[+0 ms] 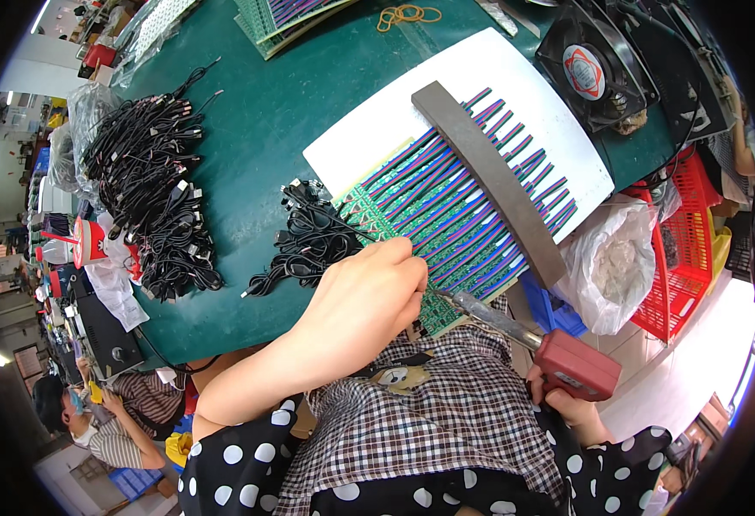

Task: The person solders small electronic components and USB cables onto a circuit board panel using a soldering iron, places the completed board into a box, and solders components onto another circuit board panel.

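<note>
Over on that green surface [252, 99], a tangled black cable heap [155, 163] lies left of the white rectangular sheet [446, 73], where a long grey bar [491, 185] crosses striped flat wires [440, 182].

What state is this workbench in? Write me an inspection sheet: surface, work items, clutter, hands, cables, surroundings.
Surface: green tabletop, partly covered by a white sheet.
Work items: green circuit boards with coloured wires; a grey bar lies across the wires.
Clutter: rubber bands at the far edge; black fan at the right.
Hands: left hand at the boards, fingers bunched, grip unclear; right hand holds a red-handled soldering iron.
Cables: large black bundle at the left; smaller black bundle beside the boards.
Surroundings: plastic bag and red crate at the right; seated co-worker at lower left.
</note>
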`<state>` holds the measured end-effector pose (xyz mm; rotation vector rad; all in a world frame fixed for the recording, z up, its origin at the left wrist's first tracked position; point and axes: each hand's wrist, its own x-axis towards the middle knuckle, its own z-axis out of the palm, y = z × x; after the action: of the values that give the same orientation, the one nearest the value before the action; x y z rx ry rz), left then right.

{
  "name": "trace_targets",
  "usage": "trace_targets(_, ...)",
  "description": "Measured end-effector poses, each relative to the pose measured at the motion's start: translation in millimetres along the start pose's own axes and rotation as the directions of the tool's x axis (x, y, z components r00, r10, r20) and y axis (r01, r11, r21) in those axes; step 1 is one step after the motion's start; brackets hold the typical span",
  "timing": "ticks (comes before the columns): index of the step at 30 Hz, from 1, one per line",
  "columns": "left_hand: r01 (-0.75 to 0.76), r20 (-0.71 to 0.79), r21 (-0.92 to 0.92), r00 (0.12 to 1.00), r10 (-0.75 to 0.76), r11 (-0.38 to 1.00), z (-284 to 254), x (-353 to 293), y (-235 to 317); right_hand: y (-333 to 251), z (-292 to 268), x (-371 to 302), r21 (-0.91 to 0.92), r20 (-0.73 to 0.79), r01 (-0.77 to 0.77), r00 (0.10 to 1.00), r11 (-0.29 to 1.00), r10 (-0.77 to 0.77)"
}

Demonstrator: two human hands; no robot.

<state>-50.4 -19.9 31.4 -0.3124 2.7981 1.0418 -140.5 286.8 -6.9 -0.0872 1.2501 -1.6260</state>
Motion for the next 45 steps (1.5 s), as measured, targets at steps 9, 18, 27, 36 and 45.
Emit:
trace_targets(9, -0.044, 0.052, 0.012, 0.998, 0.043, 0.999, -3.3, 5.3, -1.0, 2.5, -9.1, -2.8, -0.373, 0.030, 0.058, 0.998, 0.926, -0.050)
trace_targets(18, -0.065, 0.054, 0.044, 0.997, 0.063, 0.997, -0.4, 5.9, -0.6, 8.7, -10.4, -2.3, -0.428, 0.053, 0.149, 0.989, 0.891, -0.140)
trace_targets(27, -0.080, 0.049, 0.057, 0.996, 0.077, 0.995, -0.1, 5.4, 0.6, -5.6, 6.4, -0.3, -0.157, -0.079, 0.029, 0.996, 0.987, -0.042)
trace_targets(36, -0.090, 0.046, 0.062, 0.995, 0.087, 0.994, 1.0, 2.3, 0.6, 2.5, -9.7, -7.1, -0.265, -0.004, 0.055, 0.998, 0.963, -0.058)
trace_targets(45, -0.071, -0.004, 0.045, 0.997, 0.071, 0.996, 3.6, 2.3, 0.5, 12.7, -13.4, -6.0, -0.410, 0.030, 0.132, 0.991, 0.903, -0.132)
